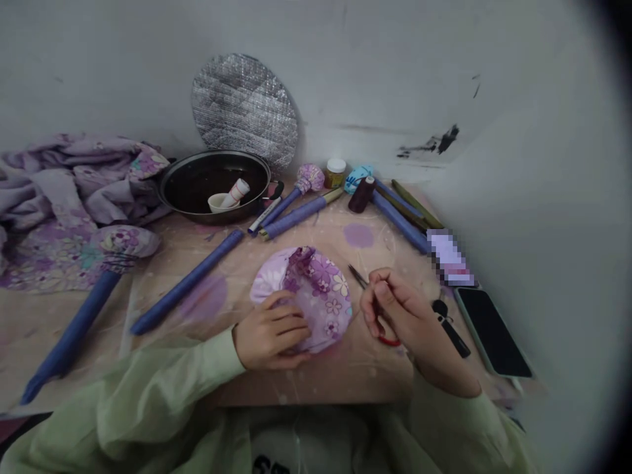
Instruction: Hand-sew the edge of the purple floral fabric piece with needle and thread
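Observation:
A round piece of purple floral cloth (330,304) lies on the table in front of me, its far edge gathered into dark purple folds. My left hand (274,330) is closed on its near left part, fingers curled over the fabric. Just right of the cloth, my right hand (395,306) is raised with thumb and fingers pinched together. Whatever is in that pinch is too small to make out. Partly hidden under this hand are red-handled scissors (390,341), their blades pointing to the far left.
Behind are a black pan (170,191), cloth-headed sticks (81,336), a wrapped stick (190,280), a marker (264,216), a jar (336,173) and a dark thread spool (362,195). A phone (494,332) lies right. Bunched floral fabric (59,184) fills the left.

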The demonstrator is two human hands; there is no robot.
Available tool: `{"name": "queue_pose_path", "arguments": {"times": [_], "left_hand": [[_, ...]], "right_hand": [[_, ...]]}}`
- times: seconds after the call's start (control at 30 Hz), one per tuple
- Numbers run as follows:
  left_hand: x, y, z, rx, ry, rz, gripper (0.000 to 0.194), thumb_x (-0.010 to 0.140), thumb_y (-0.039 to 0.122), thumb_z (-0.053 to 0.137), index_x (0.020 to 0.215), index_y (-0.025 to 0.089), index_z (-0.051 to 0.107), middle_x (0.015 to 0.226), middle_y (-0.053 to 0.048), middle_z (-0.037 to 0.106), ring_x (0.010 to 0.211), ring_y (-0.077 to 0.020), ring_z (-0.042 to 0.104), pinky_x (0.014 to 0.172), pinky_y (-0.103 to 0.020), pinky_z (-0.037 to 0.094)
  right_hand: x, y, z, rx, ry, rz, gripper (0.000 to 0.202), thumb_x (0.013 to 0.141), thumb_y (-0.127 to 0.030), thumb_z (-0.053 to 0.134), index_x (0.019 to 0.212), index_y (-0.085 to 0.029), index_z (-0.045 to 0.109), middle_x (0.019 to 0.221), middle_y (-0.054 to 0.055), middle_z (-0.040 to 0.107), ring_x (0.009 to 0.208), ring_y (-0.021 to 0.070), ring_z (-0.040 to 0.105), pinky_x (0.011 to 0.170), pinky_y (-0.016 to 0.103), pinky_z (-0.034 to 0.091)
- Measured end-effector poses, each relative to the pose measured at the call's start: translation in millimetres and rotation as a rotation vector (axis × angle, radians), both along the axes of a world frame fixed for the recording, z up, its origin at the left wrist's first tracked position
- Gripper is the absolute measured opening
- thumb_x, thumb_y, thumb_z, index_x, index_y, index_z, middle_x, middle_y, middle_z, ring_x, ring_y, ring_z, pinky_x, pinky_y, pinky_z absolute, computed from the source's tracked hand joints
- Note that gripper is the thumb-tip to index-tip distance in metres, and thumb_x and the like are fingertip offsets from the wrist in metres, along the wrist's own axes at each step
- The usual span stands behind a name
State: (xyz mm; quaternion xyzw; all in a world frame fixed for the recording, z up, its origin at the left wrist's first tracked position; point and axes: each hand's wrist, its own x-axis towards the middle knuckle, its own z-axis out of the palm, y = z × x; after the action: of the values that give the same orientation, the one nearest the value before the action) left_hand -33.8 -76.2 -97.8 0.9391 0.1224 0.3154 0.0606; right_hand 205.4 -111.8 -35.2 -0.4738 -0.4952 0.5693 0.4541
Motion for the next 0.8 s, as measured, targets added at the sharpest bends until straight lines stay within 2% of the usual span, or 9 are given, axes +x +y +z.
{"name": "queue_pose_path", "arguments": {"times": [0.07, 0.13, 0.23, 0.3, 0.33, 0.4, 0.53, 0.67, 0.8], "left_hand": [[-7.5, -7.1, -4.3, -0.077, -0.029, 0.028, 0.018, 0.084, 0.025, 0.059, 0.1, 0.018, 0.062, 0.086, -0.004, 0.074, 0.091, -0.0189, 0.068, 0.101, -0.042, 0.043], [-15.9, -14.1, -2.5, -0.123, -0.066, 0.112, 0.016, 0.084, 0.016, 0.057, 0.099, 0.018, 0.063, 0.088, -0.004, 0.075, 0.092, -0.0187, 0.067, 0.096, -0.039, 0.046], [-25.1, -31.7, 2.8, -0.242, -0.126, 0.271, 0.015, 0.086, 0.014, 0.056, 0.096, 0.018, 0.065, 0.079, -0.003, 0.073, 0.073, -0.0154, 0.066, 0.072, -0.028, 0.051], [-25.8, -47.6, 3.2, -0.423, -0.142, 0.378, 0.016, 0.089, 0.017, 0.053, 0.1, 0.017, 0.065, 0.073, -0.002, 0.072, 0.058, -0.0106, 0.062, 0.06, -0.021, 0.049], [-24.3, -55.4, 2.2, -0.525, -0.119, 0.4, 0.017, 0.09, 0.018, 0.052, 0.101, 0.018, 0.065, 0.071, 0.0, 0.071, 0.053, -0.0086, 0.06, 0.054, -0.019, 0.047], [-18.3, -67.7, -1.1, -0.615, -0.084, 0.41, 0.023, 0.091, 0.022, 0.05, 0.108, 0.017, 0.064, 0.07, 0.0, 0.071, 0.046, -0.0075, 0.056, 0.047, -0.018, 0.042], [-3.1, -74.1, -4.5, -0.693, 0.047, 0.441, 0.032, 0.09, 0.025, 0.05, 0.117, 0.011, 0.06, 0.06, 0.001, 0.067, 0.046, -0.0111, 0.058, 0.048, -0.021, 0.042], [3.4, -69.9, -2.3, -0.822, 0.08, 0.426, 0.021, 0.09, 0.023, 0.049, 0.094, 0.016, 0.069, 0.067, -0.001, 0.071, 0.056, -0.0127, 0.064, 0.054, -0.021, 0.045], [1.0, -68.3, -2.0, -0.885, -0.02, 0.439, 0.019, 0.088, 0.022, 0.051, 0.084, 0.015, 0.069, 0.062, -0.001, 0.067, 0.054, -0.0115, 0.06, 0.052, -0.02, 0.044]], "right_hand": [[-0.3, -13.9, -1.6, -0.003, -0.02, -0.018, 0.025, 0.095, -0.043, 0.047, 0.082, -0.022, 0.045, 0.057, -0.006, 0.055, 0.042, 0.0073, 0.048, 0.04, 0.02, 0.034], [-1.6, -28.7, -2.9, 0.006, -0.025, -0.049, 0.024, 0.096, -0.04, 0.045, 0.079, -0.022, 0.045, 0.058, -0.005, 0.055, 0.044, 0.0073, 0.048, 0.042, 0.02, 0.036], [-4.9, -50.5, -6.1, 0.02, 0.028, -0.086, 0.02, 0.097, -0.037, 0.045, 0.083, -0.022, 0.048, 0.059, -0.004, 0.056, 0.045, 0.0075, 0.049, 0.044, 0.021, 0.038], [-7.7, -62.0, -8.7, 0.007, 0.087, -0.073, 0.018, 0.097, -0.036, 0.044, 0.085, -0.023, 0.049, 0.06, -0.004, 0.057, 0.045, 0.0078, 0.05, 0.043, 0.021, 0.038], [-9.4, -66.3, -9.9, 0.002, 0.119, -0.061, 0.018, 0.097, -0.036, 0.044, 0.086, -0.023, 0.049, 0.06, -0.003, 0.057, 0.044, 0.0079, 0.05, 0.043, 0.02, 0.038], [-13.1, -71.7, -11.8, 0.001, 0.171, -0.034, 0.017, 0.097, -0.035, 0.043, 0.087, -0.024, 0.049, 0.06, -0.003, 0.058, 0.043, 0.0078, 0.05, 0.042, 0.02, 0.038], [-21.0, -72.2, -12.7, 0.017, 0.176, -0.013, 0.017, 0.097, -0.036, 0.044, 0.085, -0.024, 0.047, 0.059, -0.004, 0.058, 0.042, 0.0084, 0.05, 0.04, 0.02, 0.037], [-24.4, -64.7, -9.6, 0.061, 0.119, -0.096, 0.019, 0.096, -0.039, 0.045, 0.084, -0.024, 0.048, 0.056, -0.005, 0.054, 0.041, 0.0092, 0.048, 0.04, 0.021, 0.037], [-21.6, -52.3, -7.8, 0.163, 0.022, -0.227, 0.019, 0.096, -0.037, 0.047, 0.083, -0.023, 0.05, 0.055, -0.006, 0.05, 0.043, 0.0081, 0.046, 0.043, 0.022, 0.036]]}}
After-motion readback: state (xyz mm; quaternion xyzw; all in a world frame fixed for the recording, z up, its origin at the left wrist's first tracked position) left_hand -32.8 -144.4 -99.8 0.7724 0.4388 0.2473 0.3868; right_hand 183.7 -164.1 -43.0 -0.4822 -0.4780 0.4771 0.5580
